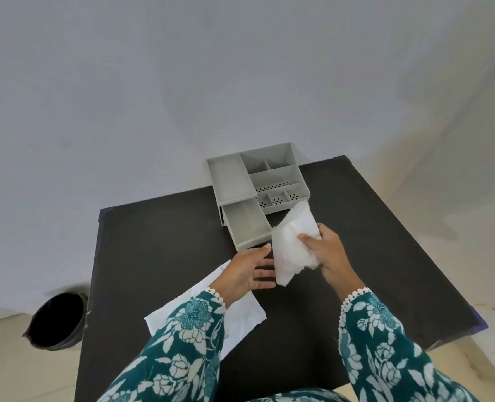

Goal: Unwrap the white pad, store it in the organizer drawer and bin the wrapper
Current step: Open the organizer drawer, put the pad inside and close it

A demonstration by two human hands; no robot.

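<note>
My right hand [326, 252] grips a folded white pad [291, 245] above the black table, just in front of the grey organizer [231, 181]. The organizer's drawer [247, 224] stands pulled out toward me, and its inside looks bare. My left hand [249, 271] is open, fingers spread, its fingertips touching the pad's left edge. A flat white wrapper [240, 317] lies on the table under my left wrist and sleeve, partly hidden by them.
A black bin [56, 319] stands on the floor at the table's left side. The black table [159, 227] has blue-taped corners and sits against a pale wall. The organizer's top has several open compartments, some perforated.
</note>
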